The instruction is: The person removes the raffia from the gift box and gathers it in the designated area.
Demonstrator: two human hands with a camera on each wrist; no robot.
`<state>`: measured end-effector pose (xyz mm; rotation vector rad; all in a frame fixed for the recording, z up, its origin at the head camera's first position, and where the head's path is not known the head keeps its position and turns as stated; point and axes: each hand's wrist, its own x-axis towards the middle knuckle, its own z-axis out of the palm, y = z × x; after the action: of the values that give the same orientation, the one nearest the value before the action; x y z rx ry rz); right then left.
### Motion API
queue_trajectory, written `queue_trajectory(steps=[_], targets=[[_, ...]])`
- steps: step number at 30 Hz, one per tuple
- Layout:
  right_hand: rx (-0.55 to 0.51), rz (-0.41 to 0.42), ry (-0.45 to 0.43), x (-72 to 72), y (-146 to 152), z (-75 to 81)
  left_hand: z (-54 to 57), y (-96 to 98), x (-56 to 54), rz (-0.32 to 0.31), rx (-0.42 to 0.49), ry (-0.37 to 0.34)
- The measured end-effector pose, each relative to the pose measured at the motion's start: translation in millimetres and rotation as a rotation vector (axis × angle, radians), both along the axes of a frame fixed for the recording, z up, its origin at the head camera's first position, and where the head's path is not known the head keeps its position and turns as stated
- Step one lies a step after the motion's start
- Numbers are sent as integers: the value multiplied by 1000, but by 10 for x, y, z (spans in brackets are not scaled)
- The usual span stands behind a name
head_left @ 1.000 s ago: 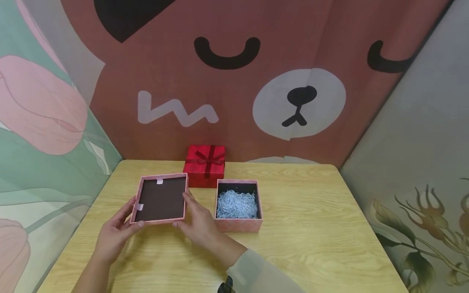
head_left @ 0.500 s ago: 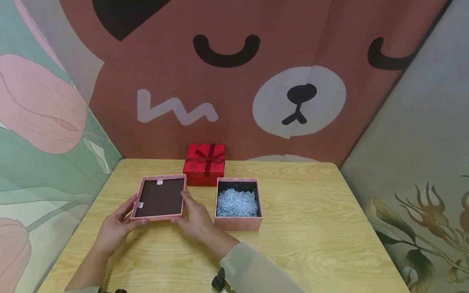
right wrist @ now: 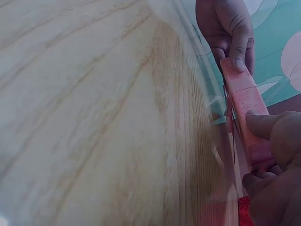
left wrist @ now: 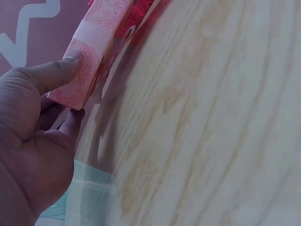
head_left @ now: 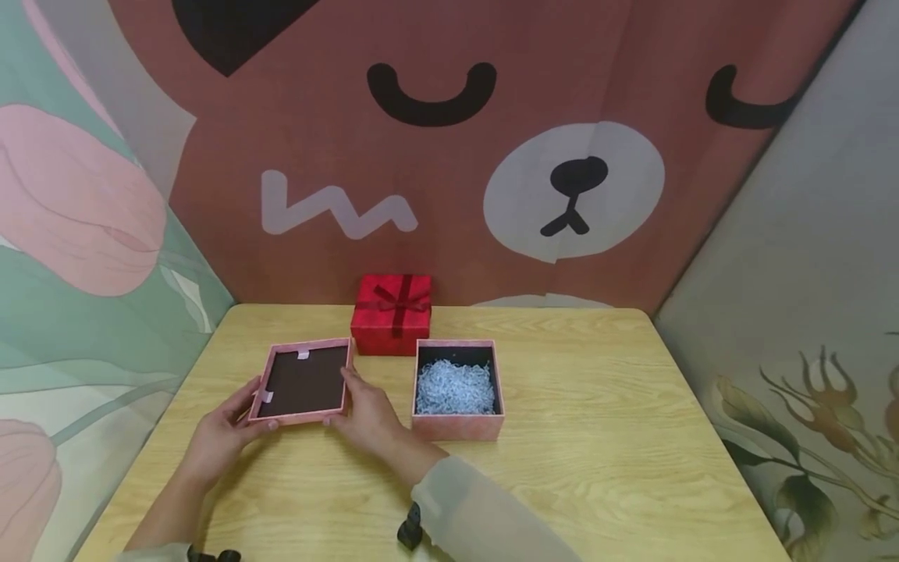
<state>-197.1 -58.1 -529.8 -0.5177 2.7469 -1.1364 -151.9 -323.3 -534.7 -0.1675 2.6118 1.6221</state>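
Both hands hold a pink box lid (head_left: 306,382) over the left half of the table, its dark inner side facing up with two small pale tabs. My left hand (head_left: 216,437) grips the near left corner, thumb on the front wall. The right hand (head_left: 372,414) grips the near right corner. In the left wrist view, the left thumb presses on the patterned pink wall (left wrist: 89,52), with fingers underneath. The right wrist view shows the right thumb (right wrist: 261,125) on that same wall. Right of the hands stands the open pink box (head_left: 458,428), holding pale blue shredded paper (head_left: 455,388).
A red gift box (head_left: 390,316) with a dark red ribbon bow stands behind, between lid and pink box. The wooden table (head_left: 597,437) meets a bear-printed curtain (head_left: 449,187) at its back edge. Printed panels flank both sides.
The lid has come slightly lower and its right side has shifted left, with the right hand moving along. Both hands keep their hold. The boxes stay in place.
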Motion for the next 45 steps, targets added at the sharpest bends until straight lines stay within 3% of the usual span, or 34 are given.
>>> queue_trajectory(steps=[12, 21, 32, 40, 45], targets=[[38, -29, -1, -114, -51, -96, -110, -25, -224, -40, -140, -58], [55, -45, 4, -164, -57, -127, -166, -28, -335, -48, -150, -48], [45, -36, -2, -118, -14, -59, -142, -46, -302, -37, -159, -53], [-45, -14, 0, 4, 47, 132, -74, -36, -227, -32, -82, 10], [-52, 22, 18, 82, 138, 204, -29, 2, -196, -38, -99, 60]])
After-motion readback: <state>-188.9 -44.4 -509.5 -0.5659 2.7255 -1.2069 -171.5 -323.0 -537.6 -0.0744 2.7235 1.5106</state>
